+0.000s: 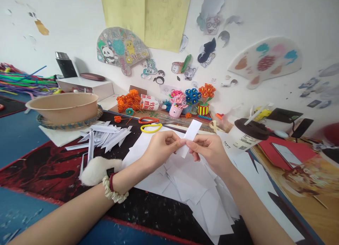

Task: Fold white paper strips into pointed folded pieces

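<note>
A narrow white paper strip (193, 130) is pinched between both hands above the mat. My left hand (165, 146) grips its left edge with thumb and fingers closed, while my right hand (208, 147) pinches the other edge. Beneath the hands spreads a loose heap of white paper pieces (193, 181). To the left lies a pile of folded paper strips (111, 135). Scissors with red and yellow handles (150, 128) rest just beyond my left hand; their blades cannot be made out.
A beige basin (65, 105) stands at the left, and a white fluffy object (99, 170) lies near my left wrist. On the right is a lidded drink cup (245, 133) with a straw. Craft flowers in small pots (176, 110) line the wall.
</note>
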Tool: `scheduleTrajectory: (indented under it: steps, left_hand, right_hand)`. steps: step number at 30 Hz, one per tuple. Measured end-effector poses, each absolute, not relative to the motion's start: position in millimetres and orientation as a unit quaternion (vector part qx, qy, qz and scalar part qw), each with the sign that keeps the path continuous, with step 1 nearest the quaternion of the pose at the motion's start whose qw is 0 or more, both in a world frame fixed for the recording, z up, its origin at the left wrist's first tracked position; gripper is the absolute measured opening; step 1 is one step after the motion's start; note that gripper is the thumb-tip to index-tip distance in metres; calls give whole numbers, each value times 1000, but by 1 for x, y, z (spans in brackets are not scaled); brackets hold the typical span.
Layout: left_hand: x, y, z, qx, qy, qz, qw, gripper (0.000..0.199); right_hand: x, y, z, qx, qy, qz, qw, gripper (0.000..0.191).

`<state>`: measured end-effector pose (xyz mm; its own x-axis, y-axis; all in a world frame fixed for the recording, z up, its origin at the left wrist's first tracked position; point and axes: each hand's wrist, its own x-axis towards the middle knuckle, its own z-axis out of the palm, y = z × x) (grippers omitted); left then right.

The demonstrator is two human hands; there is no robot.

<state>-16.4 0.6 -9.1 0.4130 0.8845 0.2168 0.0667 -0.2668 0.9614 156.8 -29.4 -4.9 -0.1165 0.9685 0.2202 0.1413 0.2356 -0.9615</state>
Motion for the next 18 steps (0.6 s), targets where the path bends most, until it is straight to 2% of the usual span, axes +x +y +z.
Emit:
scheduleTrajectory:
  steps: [18]
  left_hand:
    - [-17, 0, -7, 650, 313, 467, 511, 24]
  right_hand:
    - [149, -32, -3, -456, -649, 449, 411, 41]
